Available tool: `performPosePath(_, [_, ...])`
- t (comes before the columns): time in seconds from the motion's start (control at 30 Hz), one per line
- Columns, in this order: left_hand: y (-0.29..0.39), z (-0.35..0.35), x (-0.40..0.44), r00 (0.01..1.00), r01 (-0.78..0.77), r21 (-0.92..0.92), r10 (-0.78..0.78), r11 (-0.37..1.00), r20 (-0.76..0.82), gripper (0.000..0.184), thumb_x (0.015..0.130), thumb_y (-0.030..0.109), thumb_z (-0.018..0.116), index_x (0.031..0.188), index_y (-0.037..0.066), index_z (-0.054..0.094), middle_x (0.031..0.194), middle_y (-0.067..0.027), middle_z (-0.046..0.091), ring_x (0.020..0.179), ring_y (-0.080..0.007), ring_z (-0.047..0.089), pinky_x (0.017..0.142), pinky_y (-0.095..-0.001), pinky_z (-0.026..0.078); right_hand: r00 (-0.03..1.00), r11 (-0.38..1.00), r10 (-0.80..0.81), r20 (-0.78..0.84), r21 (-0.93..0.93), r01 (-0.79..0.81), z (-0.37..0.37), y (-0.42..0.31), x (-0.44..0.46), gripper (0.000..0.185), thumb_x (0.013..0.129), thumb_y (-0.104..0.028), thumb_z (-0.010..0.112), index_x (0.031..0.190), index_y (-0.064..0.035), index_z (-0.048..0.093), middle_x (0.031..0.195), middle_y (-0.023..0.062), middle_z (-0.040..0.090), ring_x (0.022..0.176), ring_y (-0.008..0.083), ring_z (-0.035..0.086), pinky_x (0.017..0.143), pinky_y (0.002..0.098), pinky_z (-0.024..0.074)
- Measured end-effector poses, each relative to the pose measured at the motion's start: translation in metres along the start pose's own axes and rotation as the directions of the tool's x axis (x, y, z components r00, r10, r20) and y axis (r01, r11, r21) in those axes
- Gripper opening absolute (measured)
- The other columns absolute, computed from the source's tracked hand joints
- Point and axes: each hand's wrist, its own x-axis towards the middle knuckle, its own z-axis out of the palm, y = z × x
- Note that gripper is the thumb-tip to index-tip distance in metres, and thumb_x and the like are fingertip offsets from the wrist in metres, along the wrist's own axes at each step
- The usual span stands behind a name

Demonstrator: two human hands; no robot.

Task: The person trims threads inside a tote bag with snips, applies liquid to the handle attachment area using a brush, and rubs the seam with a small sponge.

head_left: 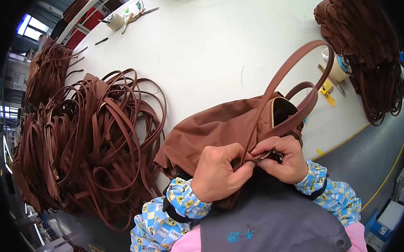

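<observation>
Wears a dark grey apron just below both hands, with blue patterned sleeves at the wrists. Grips the near edge of a brown bag with the left hand and the right hand, both closed and pinching close together; cannot tell the small part between the fingertips, half hidden there. Rests the bag on the white tabletop, just beyond the hands, with a gold-toothed zip gaping above the right hand. Has a handle looping up beyond the right hand and running down to the fingers, in the way across the bag. Has a tangled heap of brown straps left of the left hand, crowding close to the bag. Has a pale pot and black pen far beyond the left hand; beyond the right, a yellow tool and a brown pile overhanging the edge.
</observation>
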Motion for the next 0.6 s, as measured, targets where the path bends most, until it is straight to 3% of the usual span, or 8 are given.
performPosePath(0.13, [-0.002,0.003,0.001,0.999,0.039,-0.025,-0.04,0.999,-0.015,0.017,0.066,0.012,0.065,0.063,-0.001,0.055,0.049,-0.0123,0.052,0.042,-0.0227,0.053,0.042,-0.0289,0.041,0.991,0.977,0.132,-0.001,0.172,-0.13,0.001,0.004,-0.001,0.02,0.071,-0.002,0.062,0.09,0.0033,0.058,0.074,0.0056,0.061,0.066,0.0067,0.056,0.058,0.0185,0.0438])
performPosePath(0.6, [-0.013,0.006,0.009,0.997,0.065,-0.074,-0.067,0.995,-0.028,0.019,0.067,0.012,0.066,0.061,-0.001,0.054,0.044,-0.0083,0.048,0.037,-0.0127,0.045,0.038,-0.0256,0.035,0.957,0.913,0.29,0.03,0.292,-0.286,-0.004,0.006,0.005,0.017,0.072,-0.001,0.056,0.089,0.0038,0.056,0.075,0.0031,0.058,0.067,0.0055,0.051,0.062,0.0193,0.0422])
